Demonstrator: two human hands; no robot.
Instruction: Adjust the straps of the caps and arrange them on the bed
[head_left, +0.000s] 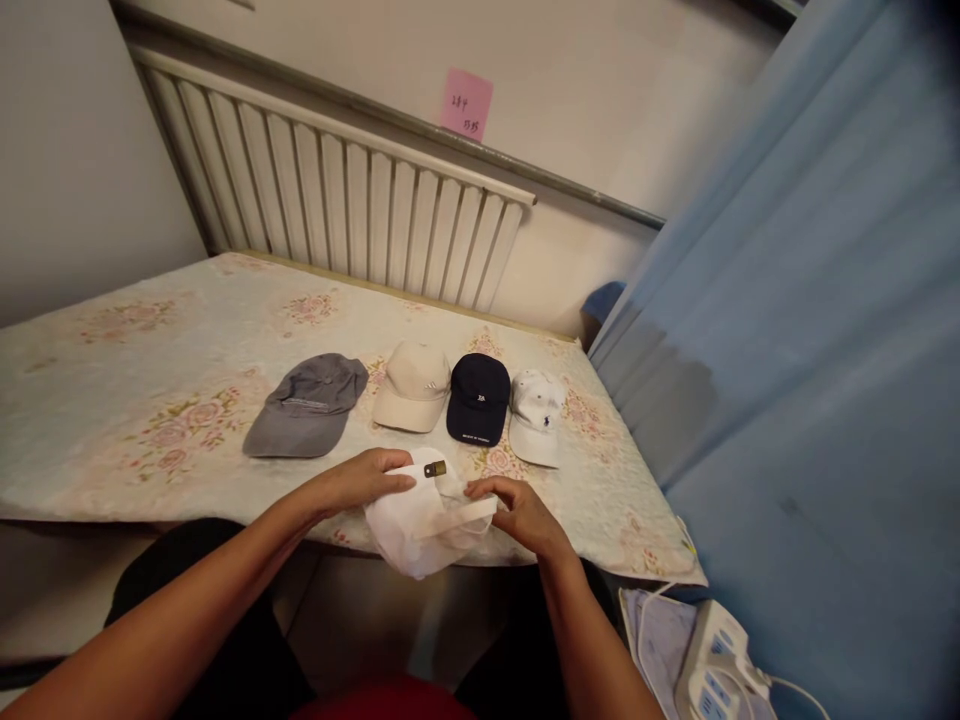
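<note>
Both my hands hold a white cap (424, 525) at the table's near edge, its back strap and brass buckle (435, 469) facing up. My left hand (360, 480) grips the cap's left side with the thumb over the fabric. My right hand (521, 512) pinches the strap at the right. Behind them, several caps lie in a row on the flowered tablecloth (150, 400): a grey cap (307, 405), a beige cap (412, 385), a navy cap (478, 398) and a white cap with a small logo (536, 412).
A white radiator (337, 200) runs along the wall behind the table, with a pink note (466, 103) above it. A blue curtain (810, 330) hangs at the right. A white device with a cable (716, 670) lies low at the right.
</note>
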